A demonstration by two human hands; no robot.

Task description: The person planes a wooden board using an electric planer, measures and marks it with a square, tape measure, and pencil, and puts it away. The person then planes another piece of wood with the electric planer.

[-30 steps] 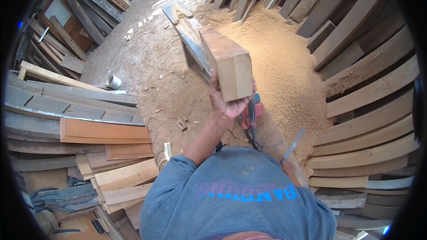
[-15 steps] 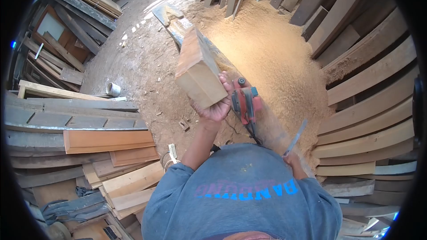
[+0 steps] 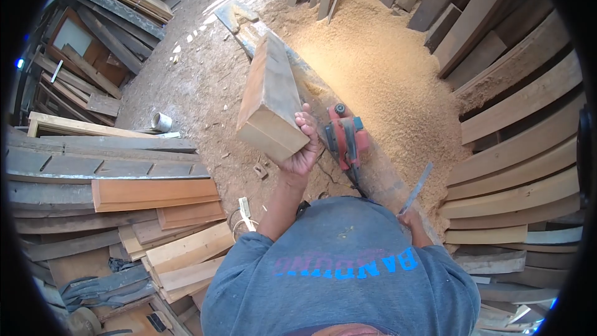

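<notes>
My left hand [image 3: 301, 152] is closed around the near right end of a thick wooden block [image 3: 268, 102]. The block has a seam along its end face and is held up over the narrow plank bench [image 3: 388, 171], its far end pointing away from me. My right hand [image 3: 410, 217], low on the right side, grips a thin, flat, greyish strip [image 3: 420, 187] that points up and away; whether it is a ruler or a blade I cannot tell. Between the hands, a red and black electric planer [image 3: 346, 142] rests on the bench, its cord running toward me.
A large heap of wood shavings [image 3: 385, 81] spreads beyond the bench. Boards [image 3: 510, 180] are stacked along the right, and more planks [image 3: 155, 199] lie on the left. A white pot [image 3: 161, 122] stands near the left stack. An offcut [image 3: 260, 170] lies on the ground.
My left hand has turned the wooden block slightly and shifted it a little left, so more of its right face shows. My right hand and the planer look almost unchanged.
</notes>
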